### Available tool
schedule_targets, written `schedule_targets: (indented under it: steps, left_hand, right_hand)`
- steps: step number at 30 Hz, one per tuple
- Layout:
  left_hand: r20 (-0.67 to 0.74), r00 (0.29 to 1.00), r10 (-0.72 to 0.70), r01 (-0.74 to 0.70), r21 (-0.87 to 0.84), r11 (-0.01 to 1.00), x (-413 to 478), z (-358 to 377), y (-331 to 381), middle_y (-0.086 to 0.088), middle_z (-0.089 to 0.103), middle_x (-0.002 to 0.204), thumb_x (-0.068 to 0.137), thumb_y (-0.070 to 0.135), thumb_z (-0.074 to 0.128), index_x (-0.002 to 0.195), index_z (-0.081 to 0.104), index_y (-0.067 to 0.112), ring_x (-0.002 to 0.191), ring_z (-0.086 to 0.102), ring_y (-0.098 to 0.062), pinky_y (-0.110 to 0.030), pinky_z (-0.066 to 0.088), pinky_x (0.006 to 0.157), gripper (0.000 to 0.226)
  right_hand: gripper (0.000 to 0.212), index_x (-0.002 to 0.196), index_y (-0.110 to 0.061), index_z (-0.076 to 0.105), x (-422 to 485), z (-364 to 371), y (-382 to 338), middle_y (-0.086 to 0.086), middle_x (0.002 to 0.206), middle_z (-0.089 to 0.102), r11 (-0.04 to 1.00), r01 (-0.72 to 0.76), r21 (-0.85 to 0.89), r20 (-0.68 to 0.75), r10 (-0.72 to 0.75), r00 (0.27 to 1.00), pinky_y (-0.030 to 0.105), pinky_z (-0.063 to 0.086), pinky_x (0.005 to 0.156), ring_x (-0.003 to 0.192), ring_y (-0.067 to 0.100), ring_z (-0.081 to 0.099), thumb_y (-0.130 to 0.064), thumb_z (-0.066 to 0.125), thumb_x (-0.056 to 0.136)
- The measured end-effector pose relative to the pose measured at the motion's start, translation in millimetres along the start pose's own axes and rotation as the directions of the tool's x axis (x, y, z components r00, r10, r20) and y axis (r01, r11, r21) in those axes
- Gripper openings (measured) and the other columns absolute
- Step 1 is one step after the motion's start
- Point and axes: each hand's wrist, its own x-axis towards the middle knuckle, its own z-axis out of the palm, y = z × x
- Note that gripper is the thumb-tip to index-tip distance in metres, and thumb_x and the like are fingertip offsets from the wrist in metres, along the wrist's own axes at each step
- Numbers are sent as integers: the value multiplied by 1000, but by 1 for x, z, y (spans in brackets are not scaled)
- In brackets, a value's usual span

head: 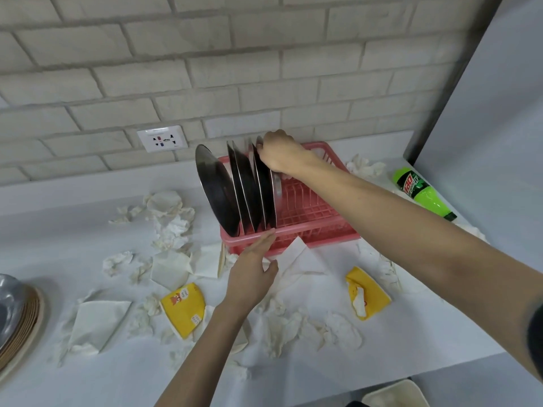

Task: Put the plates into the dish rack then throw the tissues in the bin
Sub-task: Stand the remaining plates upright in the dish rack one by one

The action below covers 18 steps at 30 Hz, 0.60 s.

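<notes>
Right hand: the right hand [279,154] reaches over the rack, its fingers curled over the top rim of the rightmost steel plate [266,198] and gripping it. Holding the plate by its top edge probably lets the person steer the lower edge down between the bars.

Left hand: the left hand [252,271] is flat, with straight fingers that hold nothing. Its fingertips lie at the rack's front rim and seem to touch it, most likely to keep the light rack from sliding while the plate goes in.

Plates: several round, shiny steel plates [217,189] stand on edge in the left end of the rack, tilted to the left and close together. The outermost one leans over the rack's end.

Rack: the pink plastic dish rack [320,232] sits on the white counter [88,377] against the brick wall. Its right half holds no plates.

Tissues: crumpled and folded white tissues [170,230] lie scattered on the counter around the rack, none yet picked up.

Bin: a cream-rimmed container [393,395] shows at the bottom edge. Whether it is the bin cannot be told.

Other things: two torn yellow paper packets [183,309] lie among the tissues, and a green plastic bottle [423,192] lies on its side to the right of the rack.

Stage: judging by this, the plate step is nearly done and the tissue step has not begun.
</notes>
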Motion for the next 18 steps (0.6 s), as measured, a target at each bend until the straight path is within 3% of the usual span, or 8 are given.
schedule_targets:
  steps: [6,12,18]
  left_hand:
    - [20,1000,20,-20,-16,1000,3,-3,1,16,39,155,91,7,60,149,45,25,139,43,-7,-39,52,99,62]
    - [28,999,27,-26,-27,999,3,-5,4,14,39,155,90,7,60,149,45,22,139,43,-8,-39,49,103,63]
    - [45,999,24,-22,-30,999,2,-6,7,9,39,156,91,6,60,149,44,20,139,44,-12,-38,46,106,61]
  right_hand:
    - [29,111,4,57,-3,0,4,26,114,55,993,93,-71,-23,-95,995,34,34,70,84,31,47,3,35,92]
    - [29,111,3,55,-6,7,0,24,114,55,947,214,-240,-44,-230,972,36,31,70,99,37,56,4,34,91]
    - [33,120,0,53,-18,11,1,21,113,57,856,272,-440,-72,-335,939,36,31,68,101,35,55,1,31,96]
